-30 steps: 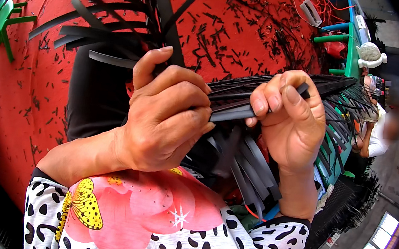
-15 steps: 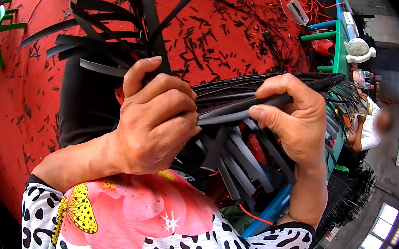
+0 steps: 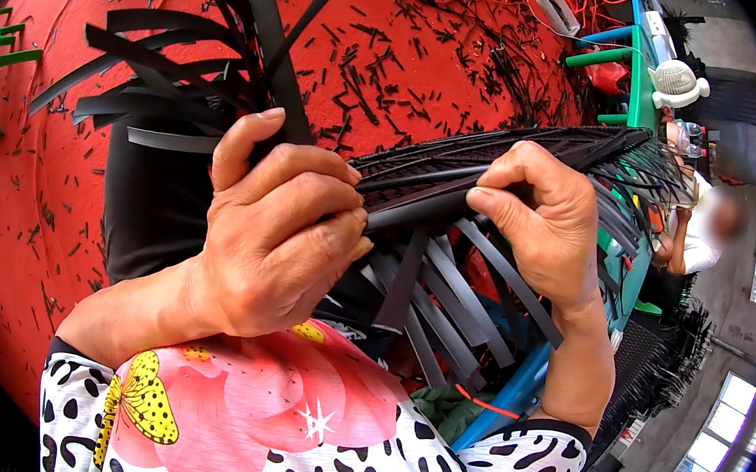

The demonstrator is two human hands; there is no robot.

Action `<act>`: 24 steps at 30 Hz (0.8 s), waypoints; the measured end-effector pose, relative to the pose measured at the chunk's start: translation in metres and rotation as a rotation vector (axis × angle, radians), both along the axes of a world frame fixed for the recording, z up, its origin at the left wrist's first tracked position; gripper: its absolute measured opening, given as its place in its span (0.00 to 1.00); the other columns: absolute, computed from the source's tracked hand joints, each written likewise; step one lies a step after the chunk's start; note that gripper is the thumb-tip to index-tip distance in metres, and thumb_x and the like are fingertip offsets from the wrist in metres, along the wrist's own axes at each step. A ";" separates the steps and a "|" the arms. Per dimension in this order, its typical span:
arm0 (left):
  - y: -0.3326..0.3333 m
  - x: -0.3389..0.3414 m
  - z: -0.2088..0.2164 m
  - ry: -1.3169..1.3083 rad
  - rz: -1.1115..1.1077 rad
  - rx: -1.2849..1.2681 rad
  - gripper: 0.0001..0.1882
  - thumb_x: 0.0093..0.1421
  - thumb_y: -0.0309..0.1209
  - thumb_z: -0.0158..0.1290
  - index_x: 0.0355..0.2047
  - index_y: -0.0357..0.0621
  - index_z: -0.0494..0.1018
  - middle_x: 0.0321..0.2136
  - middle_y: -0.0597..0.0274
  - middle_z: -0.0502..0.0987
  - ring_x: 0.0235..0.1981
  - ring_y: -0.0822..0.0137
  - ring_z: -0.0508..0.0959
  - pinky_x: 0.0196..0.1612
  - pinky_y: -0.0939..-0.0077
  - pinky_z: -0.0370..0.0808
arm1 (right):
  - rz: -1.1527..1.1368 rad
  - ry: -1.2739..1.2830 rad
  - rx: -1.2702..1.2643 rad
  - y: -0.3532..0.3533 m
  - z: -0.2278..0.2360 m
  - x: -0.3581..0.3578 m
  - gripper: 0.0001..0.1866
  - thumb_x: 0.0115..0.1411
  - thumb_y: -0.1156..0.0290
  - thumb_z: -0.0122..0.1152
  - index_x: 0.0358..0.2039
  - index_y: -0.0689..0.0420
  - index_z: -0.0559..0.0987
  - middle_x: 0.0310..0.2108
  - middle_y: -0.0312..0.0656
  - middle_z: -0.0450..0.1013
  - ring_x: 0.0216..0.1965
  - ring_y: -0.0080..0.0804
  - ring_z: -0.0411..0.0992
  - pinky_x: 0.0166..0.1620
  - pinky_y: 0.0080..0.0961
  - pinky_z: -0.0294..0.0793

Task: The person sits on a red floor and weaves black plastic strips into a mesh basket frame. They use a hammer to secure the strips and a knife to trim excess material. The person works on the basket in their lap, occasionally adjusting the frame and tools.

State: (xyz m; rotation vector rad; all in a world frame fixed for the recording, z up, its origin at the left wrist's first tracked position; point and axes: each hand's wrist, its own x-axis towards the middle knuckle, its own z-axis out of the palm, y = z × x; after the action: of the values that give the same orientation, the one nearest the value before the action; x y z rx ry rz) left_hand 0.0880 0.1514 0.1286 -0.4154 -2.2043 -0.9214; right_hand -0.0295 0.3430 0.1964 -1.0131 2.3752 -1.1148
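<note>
Where the two hands meet, just off centre toward 2 o'clock: one strip (image 3: 423, 211), black, flat, lying along the near edge of a black weave (image 3: 473, 156) that runs off toward 2 o'clock. Left hand (image 3: 279, 233), at 9 o'clock: back uppermost, fingers curled over the strip's 9 o'clock end and gripping it, one finger lifted clear (thumb mostly hidden). Right hand (image 3: 535, 222), near 3 o'clock: thumb and forefinger pinching the strip farther along; whether it ends there cannot be told. Loose tails (image 3: 460, 295), grey and black, several: hanging at 4 o'clock. Sheaf (image 3: 153, 105) of black lengths: splayed at 10 o'clock. Offcuts (image 3: 515, 78), many: strewn at 12 to 1 o'clock over the red floor (image 3: 21, 221).

Step in hand, as judged: one strip being set or folded flat at the weave's edge. Next move, likewise judged: calls for a firm left grip while the right pinch works along the strip, tension even, edge straight, tails clear of the fingers.
</note>
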 end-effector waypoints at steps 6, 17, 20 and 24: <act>-0.001 0.003 -0.001 -0.015 -0.022 0.002 0.09 0.41 0.26 0.60 0.23 0.37 0.73 0.23 0.59 0.73 0.31 0.59 0.76 0.55 0.54 0.56 | 0.017 0.097 0.061 -0.002 -0.001 0.002 0.08 0.45 0.82 0.62 0.21 0.63 0.70 0.19 0.41 0.67 0.21 0.30 0.66 0.27 0.23 0.65; -0.012 0.006 0.003 -0.090 -0.160 -0.065 0.12 0.47 0.33 0.56 0.26 0.37 0.73 0.27 0.58 0.74 0.34 0.58 0.76 0.56 0.50 0.52 | 0.054 0.134 0.154 -0.005 0.000 -0.001 0.07 0.44 0.82 0.60 0.21 0.63 0.70 0.19 0.42 0.66 0.22 0.34 0.66 0.27 0.25 0.65; -0.011 0.007 -0.005 -0.025 -0.143 -0.101 0.13 0.46 0.35 0.56 0.27 0.37 0.72 0.28 0.57 0.74 0.34 0.58 0.76 0.56 0.49 0.52 | 0.064 0.144 0.168 -0.005 0.000 -0.001 0.07 0.44 0.81 0.61 0.21 0.63 0.69 0.19 0.43 0.66 0.22 0.39 0.67 0.27 0.28 0.65; -0.006 0.005 -0.015 0.074 -0.060 -0.078 0.12 0.38 0.32 0.56 0.23 0.39 0.72 0.24 0.62 0.72 0.31 0.64 0.75 0.54 0.50 0.55 | 0.053 0.140 0.186 -0.005 0.001 0.002 0.07 0.44 0.81 0.61 0.21 0.63 0.70 0.19 0.44 0.66 0.22 0.38 0.66 0.28 0.27 0.65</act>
State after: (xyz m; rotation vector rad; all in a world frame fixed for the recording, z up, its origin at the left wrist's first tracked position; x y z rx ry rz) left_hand 0.0929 0.1454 0.1132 -0.5462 -2.1751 -0.8403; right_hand -0.0274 0.3379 0.1971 -1.1123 2.4896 -0.8108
